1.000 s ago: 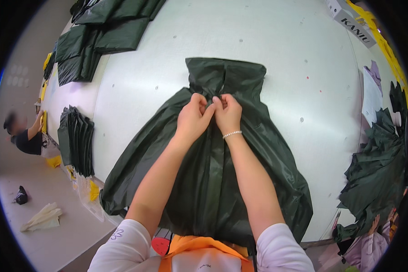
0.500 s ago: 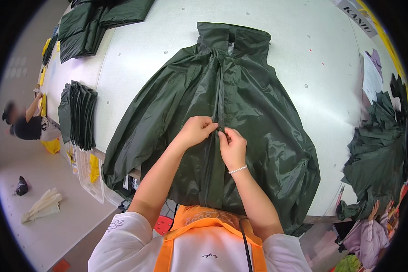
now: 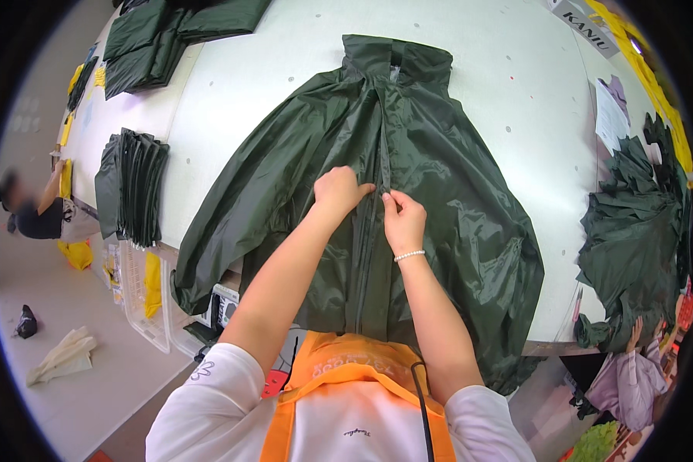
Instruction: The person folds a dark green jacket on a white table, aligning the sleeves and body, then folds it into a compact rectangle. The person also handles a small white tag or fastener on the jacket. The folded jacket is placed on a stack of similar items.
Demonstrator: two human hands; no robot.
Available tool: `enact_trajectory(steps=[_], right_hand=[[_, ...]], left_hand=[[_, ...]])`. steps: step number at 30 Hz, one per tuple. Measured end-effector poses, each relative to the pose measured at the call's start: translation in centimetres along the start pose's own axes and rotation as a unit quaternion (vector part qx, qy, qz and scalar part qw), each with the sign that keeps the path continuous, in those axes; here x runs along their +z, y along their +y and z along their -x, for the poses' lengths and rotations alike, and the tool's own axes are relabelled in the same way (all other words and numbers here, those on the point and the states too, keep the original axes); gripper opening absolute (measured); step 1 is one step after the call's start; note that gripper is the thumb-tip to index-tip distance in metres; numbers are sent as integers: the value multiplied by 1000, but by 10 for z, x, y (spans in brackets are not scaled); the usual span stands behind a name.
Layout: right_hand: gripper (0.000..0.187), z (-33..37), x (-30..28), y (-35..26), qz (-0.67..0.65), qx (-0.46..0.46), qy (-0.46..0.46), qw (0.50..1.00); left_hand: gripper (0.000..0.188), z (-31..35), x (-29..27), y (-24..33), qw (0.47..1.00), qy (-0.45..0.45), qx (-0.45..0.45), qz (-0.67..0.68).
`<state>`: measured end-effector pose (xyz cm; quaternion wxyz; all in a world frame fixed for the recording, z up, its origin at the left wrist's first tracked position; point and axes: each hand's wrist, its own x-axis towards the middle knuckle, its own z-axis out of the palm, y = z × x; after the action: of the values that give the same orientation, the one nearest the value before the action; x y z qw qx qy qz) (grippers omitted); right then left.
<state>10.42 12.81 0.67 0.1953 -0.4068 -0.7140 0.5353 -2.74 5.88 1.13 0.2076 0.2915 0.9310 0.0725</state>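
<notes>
A dark green raincoat point(image 3: 470, 231) lies front up on the white table, its collar point(image 3: 396, 60) at the far end and its hem hanging over the near edge by my apron. My left hand point(image 3: 340, 191) is closed at the front placket point(image 3: 373, 146), its thumb reaching over to the opening strip and pinching cloth there. Just right of it, my right hand point(image 3: 405, 222), with a beaded bracelet at the wrist, pinches the placket edge between thumb and fingers. Whatever small fastening lies under the fingertips is hidden.
Folded dark green garments point(image 3: 142, 46) lie at the far left of the table point(image 3: 531, 92), above a stack of folded pieces point(image 3: 135, 185). Crumpled green cloth point(image 3: 631, 239) covers the right side, where a co-worker's hand point(image 3: 635, 335) rests. Another person point(image 3: 42, 208) stands at far left.
Both hands have moved up the placket toward the collar. My left hand has turned, its thumb now stretched to the right. The raincoat's outline stays much the same.
</notes>
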Motion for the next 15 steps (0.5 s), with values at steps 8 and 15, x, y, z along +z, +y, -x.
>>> enact_trajectory(steps=[8,15], right_hand=[[14,4,17,0,32,-105,44,993],[18,16,25,-21,33,-112,48,992]], left_hand=[[42,3,-15,-7,911,-146,17,385],[39,16,-19,-11,950,-35,83,298]])
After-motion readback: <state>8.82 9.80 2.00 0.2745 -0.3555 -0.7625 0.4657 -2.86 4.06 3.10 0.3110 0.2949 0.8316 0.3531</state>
